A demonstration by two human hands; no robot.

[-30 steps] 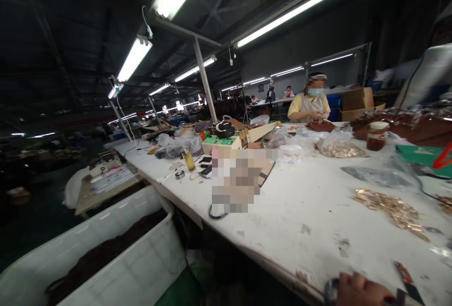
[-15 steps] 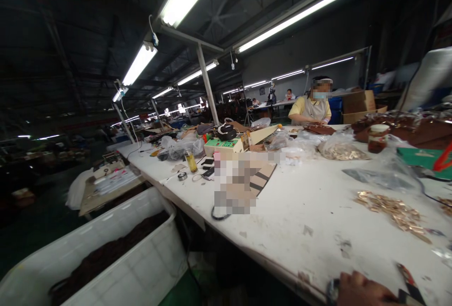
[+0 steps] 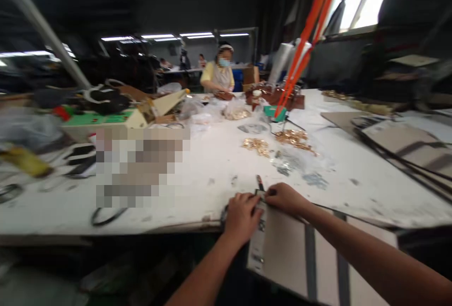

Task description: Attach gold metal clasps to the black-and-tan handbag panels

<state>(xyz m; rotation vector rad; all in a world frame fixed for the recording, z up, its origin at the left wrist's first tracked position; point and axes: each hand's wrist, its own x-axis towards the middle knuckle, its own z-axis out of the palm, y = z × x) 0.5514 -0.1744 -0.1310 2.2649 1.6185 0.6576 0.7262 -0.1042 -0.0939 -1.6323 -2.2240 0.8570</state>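
Note:
A beige panel [image 3: 285, 245] with dark stripes and a pale printed strip along its left side lies at the table's front edge and overhangs it. My left hand [image 3: 242, 215] is closed at the panel's upper left corner, its thumb and index finger against the strip. Right beside it, my right hand [image 3: 284, 197] is closed in a pinch at the same corner. Whatever its fingertips hold is hidden. A tool's red-and-black handle [image 3: 260, 182] shows just beyond the hands. Partly covered by my left hand is a dark round object [image 3: 223, 215].
Gold metal pieces [image 3: 256, 146] and silver ones [image 3: 314, 180] lie on the white table [image 3: 208, 165]. More striped panels [image 3: 411, 141] are stacked at the right. A green-and-cream machine [image 3: 106, 120] stands left. A co-worker [image 3: 218, 74] sits across. Orange straps [image 3: 305, 42] hang overhead.
The view has swung to the right. My right hand and the striped panel at the front edge have come into view, and both hands are now together at its corner.

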